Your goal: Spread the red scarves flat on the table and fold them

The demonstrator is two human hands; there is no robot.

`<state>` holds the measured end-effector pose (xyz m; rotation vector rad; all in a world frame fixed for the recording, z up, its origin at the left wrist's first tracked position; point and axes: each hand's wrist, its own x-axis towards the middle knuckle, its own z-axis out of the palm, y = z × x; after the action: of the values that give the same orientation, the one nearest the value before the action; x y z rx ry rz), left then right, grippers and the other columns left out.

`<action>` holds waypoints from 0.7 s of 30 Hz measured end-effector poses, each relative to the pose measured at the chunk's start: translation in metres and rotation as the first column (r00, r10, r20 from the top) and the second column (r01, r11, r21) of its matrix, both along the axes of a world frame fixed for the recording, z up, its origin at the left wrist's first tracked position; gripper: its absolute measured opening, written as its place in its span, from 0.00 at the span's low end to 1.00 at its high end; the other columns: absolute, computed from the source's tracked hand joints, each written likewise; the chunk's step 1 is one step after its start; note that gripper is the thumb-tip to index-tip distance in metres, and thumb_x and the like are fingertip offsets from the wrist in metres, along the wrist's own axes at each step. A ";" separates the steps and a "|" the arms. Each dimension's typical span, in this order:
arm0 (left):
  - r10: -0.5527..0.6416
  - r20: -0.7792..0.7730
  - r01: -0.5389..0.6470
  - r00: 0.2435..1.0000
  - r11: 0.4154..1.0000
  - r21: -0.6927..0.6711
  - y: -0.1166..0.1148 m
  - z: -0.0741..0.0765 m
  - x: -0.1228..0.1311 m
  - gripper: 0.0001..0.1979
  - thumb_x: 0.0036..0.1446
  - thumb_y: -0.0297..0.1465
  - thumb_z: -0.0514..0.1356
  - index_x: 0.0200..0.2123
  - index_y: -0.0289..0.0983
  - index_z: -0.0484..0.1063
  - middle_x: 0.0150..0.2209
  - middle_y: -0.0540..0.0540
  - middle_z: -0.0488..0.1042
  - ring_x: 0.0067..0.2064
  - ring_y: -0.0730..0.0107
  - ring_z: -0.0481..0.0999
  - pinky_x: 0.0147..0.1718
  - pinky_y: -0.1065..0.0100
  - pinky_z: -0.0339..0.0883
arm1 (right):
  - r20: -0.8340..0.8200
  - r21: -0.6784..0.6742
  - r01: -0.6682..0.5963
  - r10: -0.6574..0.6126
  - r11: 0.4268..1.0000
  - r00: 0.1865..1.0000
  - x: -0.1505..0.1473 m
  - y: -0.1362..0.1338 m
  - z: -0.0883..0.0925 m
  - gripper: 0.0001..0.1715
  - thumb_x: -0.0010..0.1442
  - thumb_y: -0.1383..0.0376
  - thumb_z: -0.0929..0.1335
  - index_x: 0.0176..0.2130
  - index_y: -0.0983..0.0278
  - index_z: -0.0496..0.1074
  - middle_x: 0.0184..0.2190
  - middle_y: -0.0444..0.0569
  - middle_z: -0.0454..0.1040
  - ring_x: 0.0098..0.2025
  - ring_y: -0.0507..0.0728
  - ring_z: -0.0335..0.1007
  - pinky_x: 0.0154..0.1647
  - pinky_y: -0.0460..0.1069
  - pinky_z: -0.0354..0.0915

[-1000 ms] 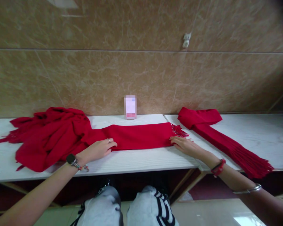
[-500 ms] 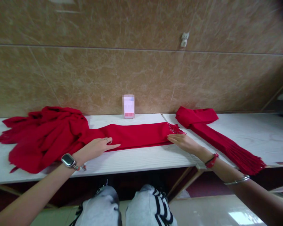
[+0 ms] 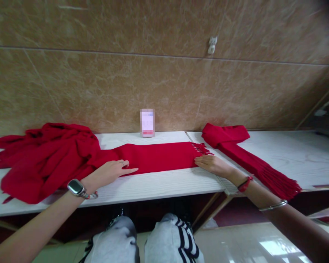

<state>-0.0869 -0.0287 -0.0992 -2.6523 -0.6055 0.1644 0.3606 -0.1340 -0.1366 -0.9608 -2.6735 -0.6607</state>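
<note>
A red scarf (image 3: 156,157) lies folded into a flat strip on the white table, its fringe at the right end. My left hand (image 3: 113,173) rests on the strip's near side, one digit stretched along the near edge and the other fingers bent on the cloth; it grips nothing visible. At the fringed end, my right hand (image 3: 212,165) lies flat with straight fingers touching the near corner. Left of the strip, a loose heap of red cloth (image 3: 52,157) joins it or overlaps it; I cannot tell which. Another red fringed scarf (image 3: 246,157) lies bent to the right.
A phone (image 3: 147,123) with a blurred screen leans upright against the brown tiled wall (image 3: 112,87). The white table (image 3: 164,184) has a seam and an open space beneath. My knees (image 3: 170,239) are just below its front edge. A small white hook (image 3: 212,45) is fixed to the wall.
The whole view has shifted slightly. Both hands remain at almost the same places on the scarf, and the cloth looks nearly unchanged.
</note>
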 end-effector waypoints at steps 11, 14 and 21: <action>-0.002 0.009 0.003 1.000 0.995 -0.097 -0.001 0.006 -0.003 0.34 0.54 0.15 0.44 0.57 0.56 0.51 0.49 0.48 0.63 0.44 0.70 0.68 0.40 0.71 0.62 | -0.020 -0.065 0.060 -0.061 0.996 0.998 0.003 -0.006 0.000 0.20 0.60 0.74 0.56 0.50 0.67 0.66 0.46 0.56 0.71 0.49 0.56 0.66 0.47 0.54 0.66; -0.015 0.035 0.019 0.999 0.993 -0.116 0.002 0.003 -0.005 0.34 0.54 0.15 0.44 0.57 0.55 0.51 0.50 0.48 0.61 0.44 0.70 0.67 0.42 0.71 0.61 | -0.015 -0.069 0.057 -0.058 0.996 0.998 0.003 -0.007 0.000 0.20 0.61 0.74 0.55 0.50 0.66 0.65 0.46 0.55 0.71 0.49 0.56 0.66 0.47 0.54 0.66; -0.011 0.040 0.018 0.999 0.985 -0.170 0.005 0.003 -0.006 0.34 0.51 0.15 0.45 0.56 0.54 0.55 0.49 0.49 0.62 0.40 0.73 0.68 0.40 0.74 0.61 | 0.013 -0.052 0.047 -0.046 0.998 0.999 -0.001 -0.008 0.002 0.20 0.61 0.74 0.55 0.48 0.67 0.67 0.45 0.55 0.72 0.47 0.56 0.67 0.46 0.53 0.67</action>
<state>-0.0925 -0.0236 -0.0957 -2.8302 -0.6096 0.1678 0.3597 -0.1422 -0.1344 -1.0386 -2.6987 -0.6100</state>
